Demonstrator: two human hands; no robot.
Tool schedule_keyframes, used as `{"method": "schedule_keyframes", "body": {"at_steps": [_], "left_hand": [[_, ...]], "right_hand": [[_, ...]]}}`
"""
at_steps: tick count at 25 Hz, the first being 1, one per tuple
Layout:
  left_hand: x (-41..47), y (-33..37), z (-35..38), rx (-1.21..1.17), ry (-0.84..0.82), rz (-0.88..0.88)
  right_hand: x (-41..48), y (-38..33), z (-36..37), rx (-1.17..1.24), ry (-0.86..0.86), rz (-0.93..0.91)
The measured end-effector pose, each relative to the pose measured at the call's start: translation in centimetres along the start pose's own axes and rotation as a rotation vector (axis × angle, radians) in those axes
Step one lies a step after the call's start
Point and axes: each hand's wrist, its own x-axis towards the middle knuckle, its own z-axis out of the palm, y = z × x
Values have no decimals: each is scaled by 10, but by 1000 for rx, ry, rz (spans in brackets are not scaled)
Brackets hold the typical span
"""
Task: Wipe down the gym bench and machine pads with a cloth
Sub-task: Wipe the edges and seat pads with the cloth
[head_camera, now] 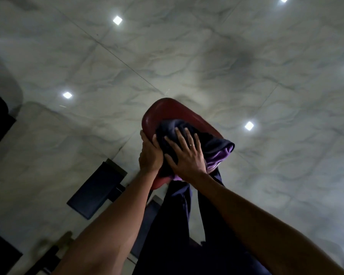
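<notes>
Right hand [184, 155] flat, pressing cloth [216, 147] on red pad [163, 112] | left hand [150, 153] grips the pad's edge | dark bench [96, 187] near the pad probably still to do

My head camera points steeply down, close over my left hand [150, 155] and right hand [187, 157] at the red pad [163, 110]; glossy floor tiles [246, 66] fill the far view.

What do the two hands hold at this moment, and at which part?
The left hand grips the red cushioned pad by its left edge. The right hand presses flat on the dark purple-lined cloth, gripping nothing.
</notes>
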Motion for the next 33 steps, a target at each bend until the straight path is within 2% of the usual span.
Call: {"method": "schedule_keyframes", "body": {"at_steps": [3,5,7,8,10,12,14,16,18,20,22,26,30,33], "left_hand": [[-21,-10,-2,5,-7,12],[-31,-18,-1,40,0,40],[-36,-26,-3,56,7,54],[-38,-29,-3,54,8,61],[-43,-33,-5,45,6,82],[-48,-35,-5,53,6,99],[-50,-35,-4,66,30,117],[-50,-35,-3,62,61,130],[-50,-37,-2,65,64,147],[-50,-36,-2,64,81,164],[-48,-38,0,55,98,178],[-44,-42,0,27,93,185],[-46,-42,2,29,114,216],[-46,-40,6,36,132,205]], "right_hand": [[-27,34,1,14,87,-104],[-13,44,-6,30,102,31],[7,26,-9,96,113,270],[14,9,-7,101,113,323],[8,-20,0,89,48,221],[-18,-18,11,44,30,-23],[-35,14,15,-10,94,-247],[-42,55,16,-106,147,-356],[-49,88,13,-136,158,-305],[-54,87,12,-90,168,-220],[-53,55,21,-102,178,-207],[-46,1,41,-118,114,-320],[-51,52,30,-241,222,-417],[-70,77,27,-142,279,-252]]}}
